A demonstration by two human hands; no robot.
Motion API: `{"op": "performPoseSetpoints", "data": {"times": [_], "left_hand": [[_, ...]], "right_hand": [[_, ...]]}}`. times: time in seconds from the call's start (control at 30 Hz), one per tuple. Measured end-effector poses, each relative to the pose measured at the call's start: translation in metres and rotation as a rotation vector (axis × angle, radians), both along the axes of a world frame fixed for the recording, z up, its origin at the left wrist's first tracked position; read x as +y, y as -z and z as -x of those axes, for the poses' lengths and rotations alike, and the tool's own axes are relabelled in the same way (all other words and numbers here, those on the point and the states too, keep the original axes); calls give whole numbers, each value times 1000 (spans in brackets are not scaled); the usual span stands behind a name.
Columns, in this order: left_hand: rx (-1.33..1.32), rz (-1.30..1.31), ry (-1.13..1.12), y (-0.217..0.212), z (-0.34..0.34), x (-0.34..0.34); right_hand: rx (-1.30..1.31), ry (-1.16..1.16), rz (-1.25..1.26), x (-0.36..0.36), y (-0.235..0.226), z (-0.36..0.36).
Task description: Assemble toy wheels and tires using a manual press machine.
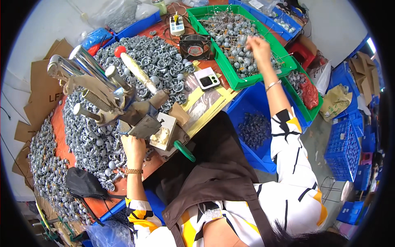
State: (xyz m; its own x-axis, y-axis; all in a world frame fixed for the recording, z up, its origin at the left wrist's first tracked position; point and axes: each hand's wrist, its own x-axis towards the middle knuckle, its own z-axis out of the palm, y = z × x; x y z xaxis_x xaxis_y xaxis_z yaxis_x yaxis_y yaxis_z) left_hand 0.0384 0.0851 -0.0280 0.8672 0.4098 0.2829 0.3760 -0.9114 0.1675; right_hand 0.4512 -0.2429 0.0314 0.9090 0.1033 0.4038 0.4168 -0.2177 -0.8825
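Note:
My right hand point(260, 51) reaches over the green tray point(230, 76), which is heaped with grey ball-headed parts point(234, 53) with thin wires or pins. Its fingers are drawn together at the heap; what they hold, if anything, is too small to make out. Beside the lever press point(123, 103), my left hand point(133, 149) is up against the front of its metal plate point(144, 126). The plate hides those fingertips, so their grip does not show. The press has a lever with a red knob point(119, 51) and a green ring handle point(184, 151) low on its right.
Grey plastic parts point(88, 136) are piled across the red table point(61, 136). A small fan point(195, 47), a phone point(206, 78) and a power strip point(177, 25) lie between pile and tray. Below the tray stands a blue bin point(247, 152) with dark small parts.

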Motion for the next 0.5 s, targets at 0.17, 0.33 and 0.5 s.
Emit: {"op": "performPoseSetpoints", "data": {"times": [0.17, 0.33, 0.5], "left_hand": [[-132, 81, 122, -4, 1, 5], [-227, 71, -19, -5, 18, -7], [-570, 289, -53, -12, 35, -35]], "right_hand": [[-193, -287, -323, 18, -94, 10], [55, -693, -151, 23, -128, 69], [-101, -847, 614, 28, -98, 197]]}}
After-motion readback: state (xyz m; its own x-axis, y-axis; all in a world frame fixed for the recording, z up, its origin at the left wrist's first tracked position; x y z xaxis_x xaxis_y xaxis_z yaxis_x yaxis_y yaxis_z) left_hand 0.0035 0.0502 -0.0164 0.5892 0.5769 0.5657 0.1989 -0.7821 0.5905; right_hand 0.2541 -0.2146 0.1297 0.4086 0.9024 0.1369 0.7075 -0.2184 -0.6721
